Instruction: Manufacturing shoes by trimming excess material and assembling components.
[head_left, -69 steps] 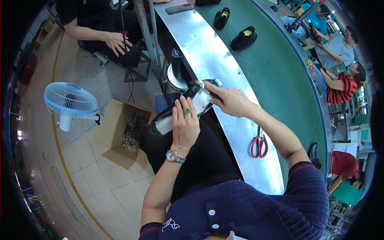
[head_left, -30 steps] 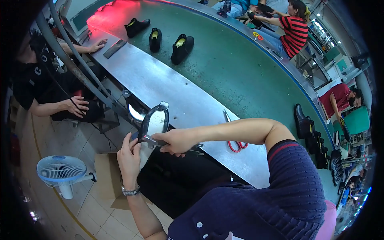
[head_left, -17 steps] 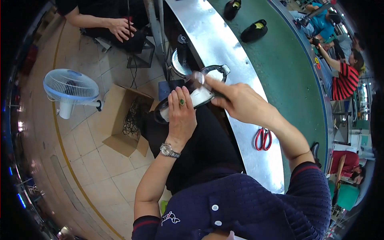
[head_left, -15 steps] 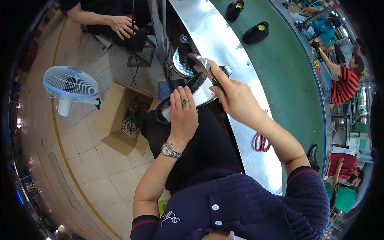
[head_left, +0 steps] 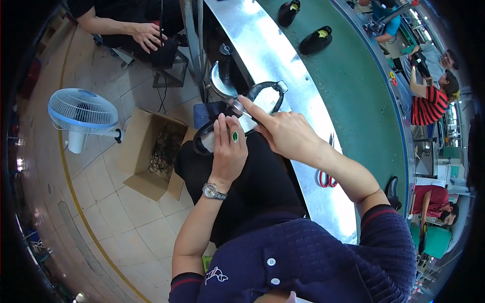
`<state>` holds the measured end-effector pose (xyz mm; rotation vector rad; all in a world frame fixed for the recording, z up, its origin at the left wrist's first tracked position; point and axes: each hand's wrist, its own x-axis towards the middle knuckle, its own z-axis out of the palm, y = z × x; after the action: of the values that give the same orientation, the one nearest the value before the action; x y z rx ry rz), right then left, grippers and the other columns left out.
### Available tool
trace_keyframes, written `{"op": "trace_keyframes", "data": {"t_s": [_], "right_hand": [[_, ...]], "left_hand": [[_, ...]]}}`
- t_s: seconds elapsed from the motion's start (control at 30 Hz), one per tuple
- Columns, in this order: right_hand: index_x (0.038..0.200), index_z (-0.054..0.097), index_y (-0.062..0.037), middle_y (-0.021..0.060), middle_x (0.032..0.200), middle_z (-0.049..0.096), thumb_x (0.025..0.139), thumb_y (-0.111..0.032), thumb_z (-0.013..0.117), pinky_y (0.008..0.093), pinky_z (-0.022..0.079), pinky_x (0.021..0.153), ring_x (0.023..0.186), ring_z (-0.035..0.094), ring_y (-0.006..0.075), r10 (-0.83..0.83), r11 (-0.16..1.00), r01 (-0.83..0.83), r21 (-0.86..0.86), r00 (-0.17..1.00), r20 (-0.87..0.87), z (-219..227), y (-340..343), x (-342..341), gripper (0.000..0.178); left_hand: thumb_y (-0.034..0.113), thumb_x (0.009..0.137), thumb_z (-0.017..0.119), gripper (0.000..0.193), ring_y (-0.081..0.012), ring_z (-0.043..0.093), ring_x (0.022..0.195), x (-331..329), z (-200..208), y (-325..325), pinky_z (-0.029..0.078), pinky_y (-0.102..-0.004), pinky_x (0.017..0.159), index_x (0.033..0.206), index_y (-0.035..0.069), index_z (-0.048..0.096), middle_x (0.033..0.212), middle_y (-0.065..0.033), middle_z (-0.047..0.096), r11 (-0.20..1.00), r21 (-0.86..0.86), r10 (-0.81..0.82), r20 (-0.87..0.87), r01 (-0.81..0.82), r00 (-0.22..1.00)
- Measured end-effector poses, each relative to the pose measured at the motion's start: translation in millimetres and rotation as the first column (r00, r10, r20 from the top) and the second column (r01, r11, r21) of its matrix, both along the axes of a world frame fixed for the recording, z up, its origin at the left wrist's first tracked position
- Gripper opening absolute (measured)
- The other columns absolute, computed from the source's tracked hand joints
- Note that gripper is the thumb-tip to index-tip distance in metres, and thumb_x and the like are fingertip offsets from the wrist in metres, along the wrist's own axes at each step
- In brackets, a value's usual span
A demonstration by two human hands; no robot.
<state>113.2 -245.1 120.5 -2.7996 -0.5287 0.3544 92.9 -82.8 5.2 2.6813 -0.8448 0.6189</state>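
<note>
A black shoe upper with a white underside [head_left: 268, 100], its rim standing up black all round, lies bottom up over my lap, slanting to the upper right. My left hand [head_left: 230, 146] grips its near-left end, fingers laid together across the white part. Closed around a shiny metal hand tool [head_left: 236, 107], my right hand [head_left: 290, 132] stretches its index finger along it. The tool's head sits low at the middle of the shoe, close to my left fingertips; its exact kind is partly hidden by my hand.
A metal bench edge [head_left: 308, 86] runs along my right, with red-handled scissors [head_left: 326, 179] on it. Beyond, black shoes [head_left: 316, 41] stand on a green belt [head_left: 353, 101]. On the left are an open cardboard box [head_left: 135, 146] and a fan [head_left: 83, 113]. A co-worker's hand [head_left: 146, 36] rests farther off.
My right hand has brought the tool down and left, from raised above the shoe to its middle. More of the shoe's far end now shows. My left hand keeps its grip.
</note>
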Motion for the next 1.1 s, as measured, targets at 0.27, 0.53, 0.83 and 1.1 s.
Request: {"op": "trace_keyframes", "data": {"t_s": [0.27,0.53,0.83,1.1], "right_hand": [[0.152,0.017,-0.0160,0.0175,0.066,0.063,0.084,-0.010,0.056,0.0449,0.049,0.055,0.064,0.065,0.0360,-0.028,0.999,0.030,0.042,0.999,-0.040,-14,-9,-4,0.079],[0.149,0.026,-0.0099,0.0153,0.064,0.063,0.078,-0.009,0.059,0.0418,0.051,0.051,0.058,0.066,0.0324,-0.082,0.992,0.074,0.099,0.993,0.081,-50,7,-21,0.079],[0.150,0.025,-0.0121,0.0148,0.066,0.063,0.077,-0.009,0.065,0.0378,0.050,0.049,0.058,0.066,0.0314,-0.250,0.931,0.198,0.306,0.958,0.141,-25,10,-23,0.084],[0.152,0.020,-0.0137,0.0119,0.060,0.062,0.078,-0.010,0.063,0.0371,0.050,0.049,0.058,0.066,0.0297,-0.185,0.961,0.139,0.241,0.966,0.181,-18,19,-23,0.086]], "left_hand": [[0.008,0.086,0.064,0.049,-0.0471,0.048,0.120,2,-8,-11,0.041,-0.0521,0.103,0.125,-0.015,0.045,0.120,-0.0280,0.052,0.969,-0.248,-0.009,-0.107,-0.018,0.994],[0.010,0.071,0.078,0.079,-0.0396,0.043,0.122,-5,61,4,0.034,-0.0479,0.106,0.136,-0.008,0.037,0.130,-0.0221,0.046,0.991,0.019,0.130,-0.367,-0.133,0.921],[0.007,0.074,0.074,0.074,-0.0426,0.044,0.125,-1,27,6,0.036,-0.0489,0.107,0.136,-0.011,0.038,0.134,-0.0284,0.047,0.995,0.085,0.060,-0.179,-0.045,0.982],[0.010,0.076,0.074,0.063,-0.0412,0.047,0.124,-2,14,9,0.037,-0.0465,0.108,0.128,-0.010,0.045,0.133,-0.0288,0.048,0.997,0.046,0.073,-0.064,-0.070,0.995]]}}
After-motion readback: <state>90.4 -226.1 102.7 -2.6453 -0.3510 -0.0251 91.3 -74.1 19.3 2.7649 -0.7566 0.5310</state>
